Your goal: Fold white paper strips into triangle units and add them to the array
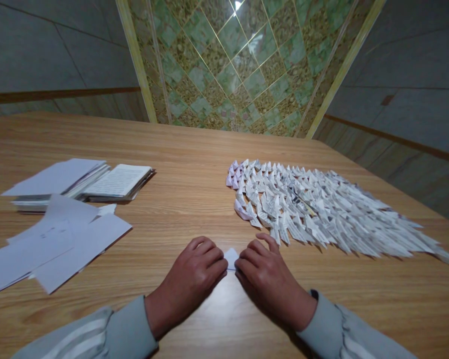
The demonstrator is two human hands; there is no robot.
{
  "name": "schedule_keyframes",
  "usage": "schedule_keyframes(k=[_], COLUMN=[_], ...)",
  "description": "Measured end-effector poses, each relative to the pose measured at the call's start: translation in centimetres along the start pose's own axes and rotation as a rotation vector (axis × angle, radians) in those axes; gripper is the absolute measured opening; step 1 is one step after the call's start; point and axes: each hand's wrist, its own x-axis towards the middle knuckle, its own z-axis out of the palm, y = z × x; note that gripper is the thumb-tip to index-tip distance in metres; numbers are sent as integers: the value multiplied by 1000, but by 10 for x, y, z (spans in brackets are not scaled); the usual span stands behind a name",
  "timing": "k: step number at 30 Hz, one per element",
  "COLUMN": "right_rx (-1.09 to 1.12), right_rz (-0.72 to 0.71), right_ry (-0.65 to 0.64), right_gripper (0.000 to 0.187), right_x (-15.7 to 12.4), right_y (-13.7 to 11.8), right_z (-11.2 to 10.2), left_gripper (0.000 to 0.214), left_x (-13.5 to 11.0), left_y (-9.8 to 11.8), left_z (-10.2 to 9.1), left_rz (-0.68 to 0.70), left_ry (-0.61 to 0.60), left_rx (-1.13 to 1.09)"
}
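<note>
Both my hands rest on the wooden table point(194, 164) near its front edge, fingers curled and pressed onto one small white piece of paper point(231, 257) between them. My left hand point(189, 281) covers the paper's left side and my right hand point(269, 281) its right side. Only a small triangular tip of the paper shows between the fingertips. Just beyond my right hand lies a wide spread of several small folded paper boats point(322, 209), packed in rows toward the right edge.
Loose white sheets point(56, 244) lie at the left front. Behind them lies an open book point(112, 182) on a stack of papers point(45, 187). Green patterned floor tiles point(232, 65) show beyond the table's far edge.
</note>
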Motion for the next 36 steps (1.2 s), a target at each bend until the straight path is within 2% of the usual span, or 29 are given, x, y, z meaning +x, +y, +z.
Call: schedule_keyframes(k=[5,13,18,22,26,30,34,36], right_rx=[-52,-73,-3,13,133,294,398,442], right_rz=[-15,2,35,43,88,145,171,184], right_ry=[17,9,-15,80,151,152,133,134], right_gripper=[19,18,14,11,18,13,3,7], right_x=[2,2,2,6,12,19,27,32], right_y=[1,-2,-6,-5,-3,-2,0,1], right_z=[5,6,-2,0,-1,-5,-9,-10], left_gripper=[11,18,18,19,19,13,21,21], left_x=[-1,-1,-2,-2,1,2,0,0], left_y=[-1,0,-4,-4,-1,-2,-2,-1], left_z=[1,5,6,2,-3,-5,-4,-4], left_rz=[10,-5,-88,-161,-205,-211,-245,-257], left_ry=[10,46,64,92,124,179,261,294], left_rx=[6,-9,-84,-171,-236,-331,-422,-455])
